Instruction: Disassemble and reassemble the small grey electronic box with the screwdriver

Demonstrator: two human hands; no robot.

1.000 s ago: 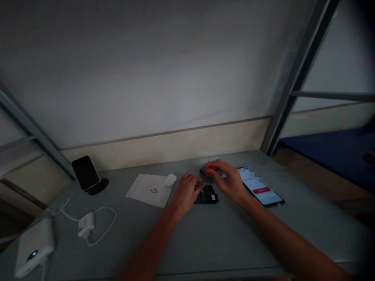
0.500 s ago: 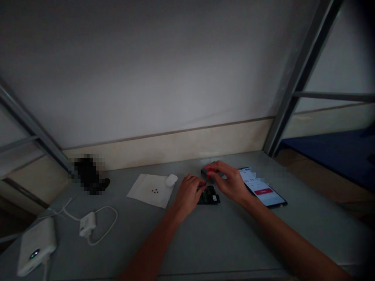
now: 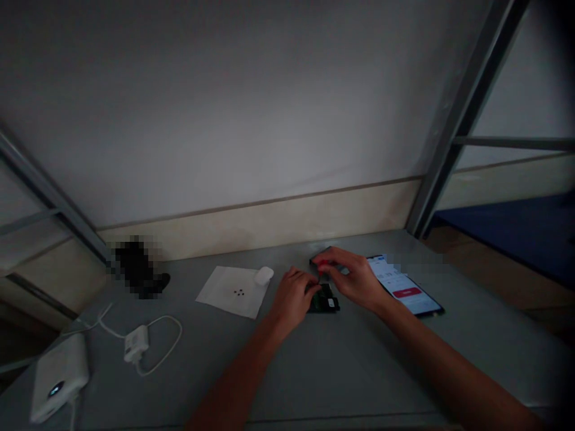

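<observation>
My right hand (image 3: 354, 276) pinches a small screwdriver with a red handle (image 3: 322, 267), its thin dark shaft pointing down. Close by, my left hand (image 3: 294, 293) has thumb and fingers drawn together at the lower end of that shaft. What lies between those fingertips is hidden. Under them on the table rests a small black device with a green circuit board (image 3: 326, 299) exposed. Its left part is covered by my left hand. Behind my right fingers a dark flat piece (image 3: 330, 250) shows only in part.
Several tiny dark screws (image 3: 239, 292) lie on a white sheet (image 3: 224, 284), with a white rounded case (image 3: 263, 275) at its corner. A lit phone (image 3: 406, 290) lies at right. White power bank (image 3: 60, 377), adapter (image 3: 136, 344) and cable occupy the left. A wall closes the back.
The whole view has shifted slightly. Both hands stay over the circuit board, and the right keeps its pinch on the screwdriver.
</observation>
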